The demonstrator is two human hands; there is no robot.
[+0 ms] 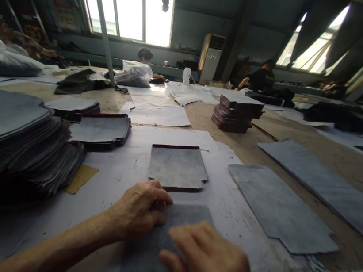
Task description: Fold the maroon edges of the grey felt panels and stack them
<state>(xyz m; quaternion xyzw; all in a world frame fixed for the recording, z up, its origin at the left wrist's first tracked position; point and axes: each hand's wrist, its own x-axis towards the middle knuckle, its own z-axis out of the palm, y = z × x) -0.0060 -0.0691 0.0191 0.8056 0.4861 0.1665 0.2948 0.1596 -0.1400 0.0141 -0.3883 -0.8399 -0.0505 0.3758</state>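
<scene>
A grey fabric panel (189, 213) lies in front of me on white paper, its near part running out of view. My left hand (141, 209) is at the panel's far left edge, with curled fingers and the thumb closed on it. Over the panel's right side is my right hand (215, 261), slightly blurred, its thumb apart from the bent fingers and nothing visible between them. Just beyond both hands rests a smaller grey panel (177, 164) with a dark red strip along its far edge.
Tall stacks of grey panels (10, 118) stand at left, beside a yellow scrap (82, 178). Notched grey panels (279, 207) lie at right. A dark red stack (236, 112) stands farther back. Several people sit across the table (193, 122), near a slanting pole (102, 23).
</scene>
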